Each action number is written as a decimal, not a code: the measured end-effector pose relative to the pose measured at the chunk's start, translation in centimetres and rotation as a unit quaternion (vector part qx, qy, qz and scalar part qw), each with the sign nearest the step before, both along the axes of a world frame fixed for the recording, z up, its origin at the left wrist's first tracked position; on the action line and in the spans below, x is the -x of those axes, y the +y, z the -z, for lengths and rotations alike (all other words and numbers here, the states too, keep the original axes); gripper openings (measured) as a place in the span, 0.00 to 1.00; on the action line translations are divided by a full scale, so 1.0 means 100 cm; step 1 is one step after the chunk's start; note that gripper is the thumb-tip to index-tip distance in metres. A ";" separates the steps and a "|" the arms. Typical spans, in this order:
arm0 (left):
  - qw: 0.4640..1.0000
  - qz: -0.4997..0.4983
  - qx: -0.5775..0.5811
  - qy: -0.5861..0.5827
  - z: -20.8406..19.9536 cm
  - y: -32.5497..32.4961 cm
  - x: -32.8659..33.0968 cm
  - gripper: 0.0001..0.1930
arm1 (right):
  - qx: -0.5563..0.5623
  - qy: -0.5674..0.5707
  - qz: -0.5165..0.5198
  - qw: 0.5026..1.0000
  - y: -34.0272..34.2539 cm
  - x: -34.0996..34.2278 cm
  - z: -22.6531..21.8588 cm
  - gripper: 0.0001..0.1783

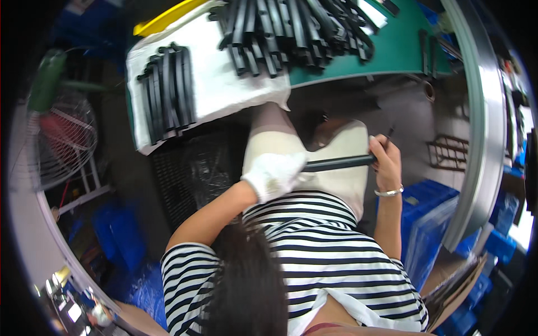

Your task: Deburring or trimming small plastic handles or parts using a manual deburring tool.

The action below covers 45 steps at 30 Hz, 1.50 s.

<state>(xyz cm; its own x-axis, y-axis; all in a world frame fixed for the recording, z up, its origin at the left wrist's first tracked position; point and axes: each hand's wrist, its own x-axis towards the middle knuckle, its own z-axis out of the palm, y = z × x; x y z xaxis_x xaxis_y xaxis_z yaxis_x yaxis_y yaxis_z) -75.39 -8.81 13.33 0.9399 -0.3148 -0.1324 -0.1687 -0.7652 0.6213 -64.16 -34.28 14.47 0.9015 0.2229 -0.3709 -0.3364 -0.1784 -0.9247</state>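
Note:
A black tube-like part (339, 163) lies level across my lap, above my light trousers. In a white glove, my left hand (276, 175) is closed around its left end. Bare, with a bracelet at the wrist, my right hand (385, 159) is closed at the other end, thumb and fingers bent near the tip. A thin dark pointed tool (390, 134) sticks up from the right fingers; its kind is too small to make out. The glove hides the tube's left end.
A green table (392, 53) stands ahead, with a white cloth (216, 84) on its left part. A row of black tubes (168, 92) lies on the cloth, and a large pile of tubes (291, 31) is beyond. A fan (61, 134) stands left, blue crates (426, 207) right.

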 end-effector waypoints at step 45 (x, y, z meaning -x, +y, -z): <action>0.517 -0.370 0.701 0.324 0.000 -0.015 0.031 0.27 | 0.022 -0.187 -0.055 0.980 -0.040 0.023 0.011 0.11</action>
